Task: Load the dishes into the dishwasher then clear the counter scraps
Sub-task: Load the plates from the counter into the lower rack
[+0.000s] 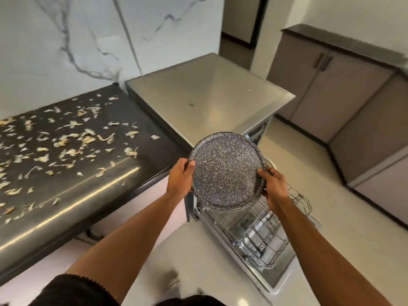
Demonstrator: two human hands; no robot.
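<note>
Head view: left hand point(179, 176) and right hand point(273, 186) grip speckled plate point(226, 171) between them.

A dark plate point(227, 171) speckled white is seen. Pale scraps point(66, 140) are scattered on a black counter point(92, 186). The wall point(66, 36) is veined white marble.

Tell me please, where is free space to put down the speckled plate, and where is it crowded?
The steel dishwasher top, between the marble wall and the pulled-out rack, is bare except for a small speck. The dark counter is crowded with scraps; only its shiny front edge and right end stay mostly free. Both hands hold the plate.
</note>
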